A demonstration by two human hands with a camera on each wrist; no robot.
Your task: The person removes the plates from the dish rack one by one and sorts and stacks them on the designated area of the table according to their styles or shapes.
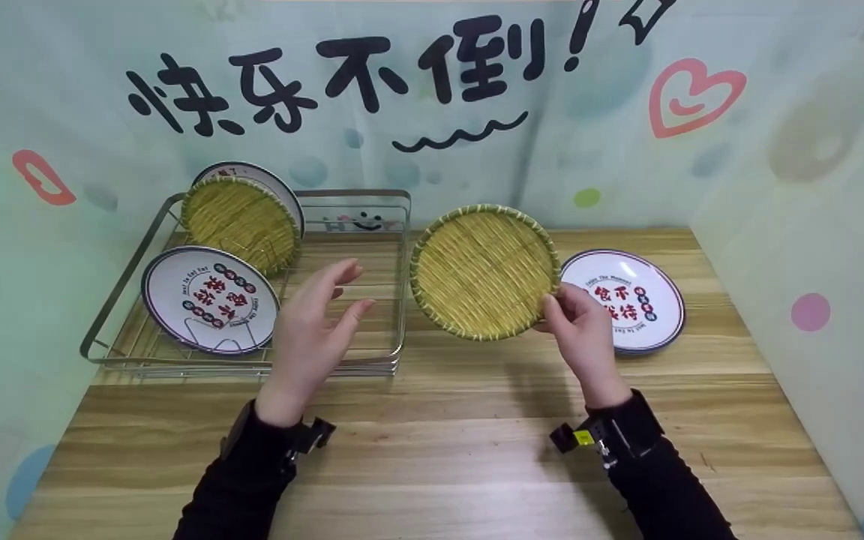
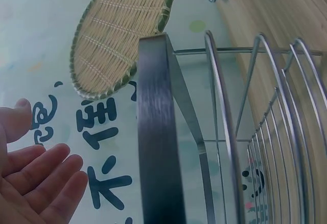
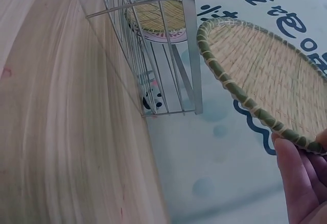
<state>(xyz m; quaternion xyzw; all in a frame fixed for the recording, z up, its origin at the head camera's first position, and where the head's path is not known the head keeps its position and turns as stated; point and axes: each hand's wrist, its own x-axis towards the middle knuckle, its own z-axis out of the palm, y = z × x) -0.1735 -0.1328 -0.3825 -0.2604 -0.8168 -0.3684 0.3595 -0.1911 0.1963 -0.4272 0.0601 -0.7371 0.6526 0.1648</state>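
Observation:
My right hand (image 1: 580,330) pinches a round woven bamboo tray (image 1: 484,271) by its lower right rim and holds it up above the table. In the right wrist view the thumb and fingers grip the tray's green bound edge (image 3: 240,94). My left hand (image 1: 316,326) is over the front right part of a wire dish rack (image 1: 402,300), fingers spread loosely with nothing in them. Standing in the rack's left side are a white plate (image 1: 211,296) with red lettering, a second bamboo tray (image 1: 237,221) behind it, and another plate (image 1: 293,196) at the back.
A white plate (image 1: 646,300) with a dark rim lies on the wooden table (image 1: 462,435) at the right, partly behind my right hand. A printed backdrop (image 1: 477,172) stands at the rear and sides. The rack's metal rim (image 2: 158,132) is close to the left wrist camera.

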